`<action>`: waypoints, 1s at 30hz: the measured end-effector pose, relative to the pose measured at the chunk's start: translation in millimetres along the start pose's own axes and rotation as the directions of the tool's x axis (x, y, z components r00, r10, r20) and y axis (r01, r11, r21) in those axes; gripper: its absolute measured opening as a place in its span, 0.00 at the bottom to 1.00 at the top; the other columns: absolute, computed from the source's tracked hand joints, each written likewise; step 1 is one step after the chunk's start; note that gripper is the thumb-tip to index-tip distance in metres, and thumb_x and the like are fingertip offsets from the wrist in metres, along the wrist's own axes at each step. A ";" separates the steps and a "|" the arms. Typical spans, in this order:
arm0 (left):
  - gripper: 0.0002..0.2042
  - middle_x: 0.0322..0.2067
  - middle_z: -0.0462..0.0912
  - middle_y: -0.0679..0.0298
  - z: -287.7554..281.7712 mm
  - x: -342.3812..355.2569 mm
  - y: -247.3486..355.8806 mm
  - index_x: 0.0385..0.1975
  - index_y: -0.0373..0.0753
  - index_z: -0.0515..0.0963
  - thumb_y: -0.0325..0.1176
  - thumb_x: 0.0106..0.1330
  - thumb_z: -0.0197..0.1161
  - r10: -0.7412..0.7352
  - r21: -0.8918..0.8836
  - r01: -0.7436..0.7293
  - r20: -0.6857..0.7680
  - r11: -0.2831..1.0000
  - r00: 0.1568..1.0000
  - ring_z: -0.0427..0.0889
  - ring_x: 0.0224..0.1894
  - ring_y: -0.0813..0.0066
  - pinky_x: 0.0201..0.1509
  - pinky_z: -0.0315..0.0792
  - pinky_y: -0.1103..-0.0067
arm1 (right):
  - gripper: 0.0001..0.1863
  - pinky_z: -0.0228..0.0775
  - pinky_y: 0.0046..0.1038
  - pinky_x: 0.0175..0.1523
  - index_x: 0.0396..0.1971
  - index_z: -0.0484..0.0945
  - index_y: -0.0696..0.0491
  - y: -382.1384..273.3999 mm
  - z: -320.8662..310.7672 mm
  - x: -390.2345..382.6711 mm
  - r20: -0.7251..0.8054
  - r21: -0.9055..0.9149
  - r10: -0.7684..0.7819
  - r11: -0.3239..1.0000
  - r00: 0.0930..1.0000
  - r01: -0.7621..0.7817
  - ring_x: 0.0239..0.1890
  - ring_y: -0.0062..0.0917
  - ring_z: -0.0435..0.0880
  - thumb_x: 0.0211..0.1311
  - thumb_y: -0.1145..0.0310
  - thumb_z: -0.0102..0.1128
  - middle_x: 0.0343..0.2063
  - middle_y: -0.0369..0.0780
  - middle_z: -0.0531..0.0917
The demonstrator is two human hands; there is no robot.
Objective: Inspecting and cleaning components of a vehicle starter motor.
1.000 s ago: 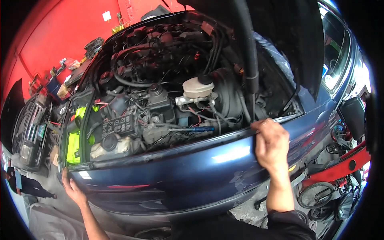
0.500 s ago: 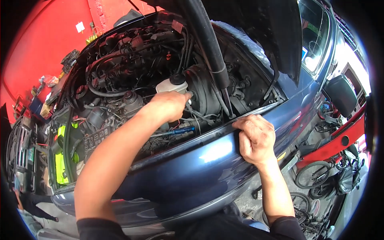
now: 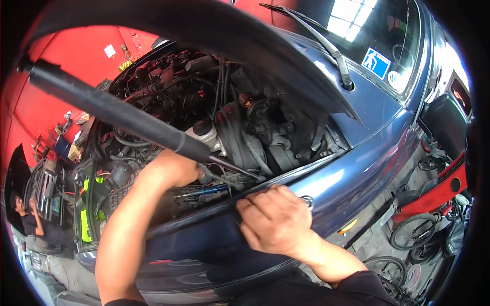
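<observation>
The blue-handled tool [image 3: 214, 189] lies just inboard of the upper edge of the dark blue fender [image 3: 332, 186], its long axis running roughly parallel to that edge. The left hand [image 3: 176, 170] is the nearer of the two, directly above the tool in this view. Its fingers are bent downward and partly hidden; whether they touch or grip anything cannot be told. The white reservoir [image 3: 208, 136] lies beyond the left hand, farther from the fender edge. The right hand [image 3: 275, 219] rests on the fender's upper edge with fingers folded; the palm is not visible, so its contents cannot be told. The black gas strut [image 3: 117, 109] passes across the view from upper left to a foot just inside the fender edge, near the right hand.

Differences from half a second earlier: the left hand sits lower, away from the reservoir and nearer the tool. The right hand is farther forward along the fender. The strut appears more steeply slanted from vertical, and more of the windscreen [image 3: 380, 30] shows.
</observation>
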State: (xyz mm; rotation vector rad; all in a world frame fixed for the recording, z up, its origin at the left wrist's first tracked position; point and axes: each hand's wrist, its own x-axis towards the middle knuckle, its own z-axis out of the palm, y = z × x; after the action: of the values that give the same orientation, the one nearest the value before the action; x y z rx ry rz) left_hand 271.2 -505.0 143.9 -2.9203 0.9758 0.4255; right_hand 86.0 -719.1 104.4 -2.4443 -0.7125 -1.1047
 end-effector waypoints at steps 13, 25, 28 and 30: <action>0.52 0.67 0.78 0.36 -56.1 101.4 99.7 0.77 0.34 0.66 0.52 0.53 0.83 -0.031 -0.454 -0.085 -0.242 0.887 0.970 0.74 0.73 0.45 0.77 0.68 0.64 | 0.12 0.77 0.35 0.47 0.36 0.85 0.54 13.2 6.2 -13.7 -0.065 0.034 -0.044 0.998 0.997 0.046 0.32 0.29 0.80 0.54 0.63 0.72 0.30 0.37 0.80; 0.49 0.69 0.73 0.36 4.6 135.1 111.2 0.70 0.31 0.72 0.52 0.49 0.84 0.112 -0.105 -0.187 -0.495 0.977 0.862 0.66 0.76 0.38 0.82 0.56 0.54 | 0.13 0.78 0.35 0.45 0.36 0.85 0.53 14.8 10.2 -15.0 -0.085 0.023 -0.056 0.998 0.995 0.058 0.32 0.28 0.81 0.54 0.62 0.73 0.33 0.37 0.81; 0.54 0.77 0.63 0.41 -0.2 131.4 116.2 0.74 0.29 0.67 0.51 0.49 0.86 0.027 -0.104 -0.089 -0.490 0.991 0.871 0.55 0.80 0.37 0.81 0.56 0.50 | 0.13 0.78 0.34 0.45 0.36 0.86 0.53 14.5 10.0 -12.8 -0.074 0.049 -0.045 0.998 0.996 0.049 0.32 0.28 0.82 0.53 0.62 0.73 0.33 0.37 0.82; 0.55 0.77 0.63 0.42 -5.0 122.8 119.9 0.74 0.28 0.65 0.50 0.48 0.86 0.015 -0.089 -0.066 -0.481 0.994 0.877 0.55 0.81 0.38 0.81 0.56 0.50 | 0.14 0.79 0.34 0.45 0.37 0.86 0.53 13.4 8.3 -13.3 -0.058 0.053 -0.041 0.998 0.997 0.044 0.33 0.28 0.83 0.53 0.62 0.73 0.34 0.37 0.83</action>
State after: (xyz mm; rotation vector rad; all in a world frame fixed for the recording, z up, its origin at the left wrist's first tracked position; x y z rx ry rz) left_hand 295.2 -673.6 122.4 -3.1748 1.0856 -0.2832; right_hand 91.0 -729.5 87.4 -2.3529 -0.7698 -1.1503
